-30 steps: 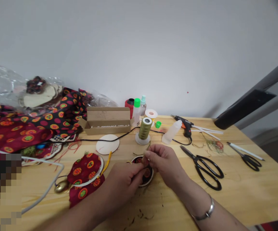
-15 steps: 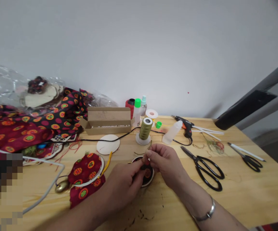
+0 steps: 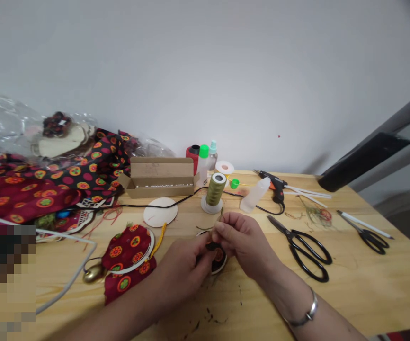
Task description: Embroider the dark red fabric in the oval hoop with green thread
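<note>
While left hand [image 3: 185, 272] fingers grip fabric disc [image 3: 218, 255], right hand [image 3: 244, 241] fingers pinch thread end [image 3: 221, 214] above it.

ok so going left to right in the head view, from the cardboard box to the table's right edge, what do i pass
cardboard box → olive thread spool → white squeeze bottle → large black scissors → small black scissors. Left out for overlap: glue gun, fabric disc held in the left hand.
</note>
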Motion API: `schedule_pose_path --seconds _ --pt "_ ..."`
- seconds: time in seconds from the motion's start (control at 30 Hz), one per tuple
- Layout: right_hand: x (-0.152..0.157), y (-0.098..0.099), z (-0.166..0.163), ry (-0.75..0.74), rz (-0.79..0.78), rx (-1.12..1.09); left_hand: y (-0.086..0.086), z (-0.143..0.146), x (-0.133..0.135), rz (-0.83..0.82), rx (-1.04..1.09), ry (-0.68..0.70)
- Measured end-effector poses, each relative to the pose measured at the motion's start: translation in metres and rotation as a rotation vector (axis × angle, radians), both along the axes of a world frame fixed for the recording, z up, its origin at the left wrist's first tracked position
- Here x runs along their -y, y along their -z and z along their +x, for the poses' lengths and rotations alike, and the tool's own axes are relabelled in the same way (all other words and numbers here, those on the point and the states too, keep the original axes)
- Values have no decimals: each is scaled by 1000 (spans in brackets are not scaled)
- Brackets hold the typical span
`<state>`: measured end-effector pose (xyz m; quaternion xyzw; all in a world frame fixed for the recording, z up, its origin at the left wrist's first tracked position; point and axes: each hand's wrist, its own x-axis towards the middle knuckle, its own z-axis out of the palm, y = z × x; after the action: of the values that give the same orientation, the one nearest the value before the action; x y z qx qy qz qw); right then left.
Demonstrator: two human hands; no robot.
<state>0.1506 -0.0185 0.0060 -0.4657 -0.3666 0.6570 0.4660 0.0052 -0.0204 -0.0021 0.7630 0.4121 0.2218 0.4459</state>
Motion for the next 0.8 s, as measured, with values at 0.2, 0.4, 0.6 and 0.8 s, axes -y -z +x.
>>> schedule_pose_path --seconds 0.2,0.4,0.6,0.8 --pt "-4 1 8 43 41 -4 0 -5 0 -1 26 -53" --pt "-4 -5 12 103 86 141 -11 -16 -8 269 299 -580" --pt "0 -3 4 79 135 326 -1 -7 -9 -210 669 -362" --pt "1 -2 2 63 188 454 6 -3 -12 -594 789 -263"
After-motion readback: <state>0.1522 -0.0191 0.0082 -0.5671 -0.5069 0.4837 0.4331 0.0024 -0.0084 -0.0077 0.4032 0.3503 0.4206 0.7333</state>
